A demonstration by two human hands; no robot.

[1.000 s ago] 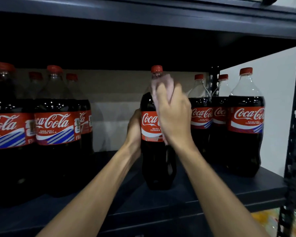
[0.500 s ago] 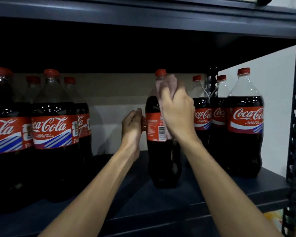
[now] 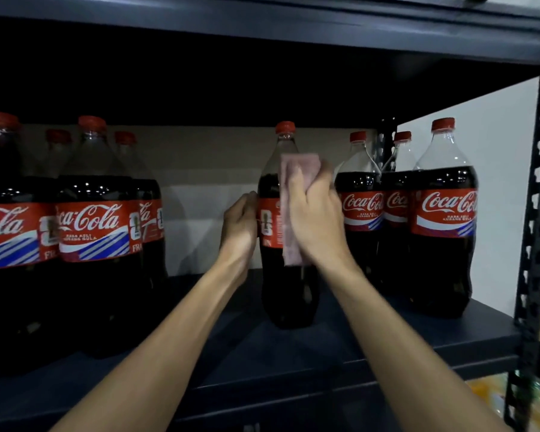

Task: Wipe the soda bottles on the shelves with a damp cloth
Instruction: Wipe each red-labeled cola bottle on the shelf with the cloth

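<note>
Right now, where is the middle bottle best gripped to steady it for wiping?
Probably at the label, from its left, where the left hand is: the bottle stands upright, cloth and right hand cover its front, bottles crowd its right.

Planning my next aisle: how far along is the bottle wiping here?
Done: no bottle shows clearly as wiped. In hand: the left hand holds the middle bottle while the right hand presses the cloth to its shoulder and label. Left, likely: the left bottles and the right bottles.
</note>
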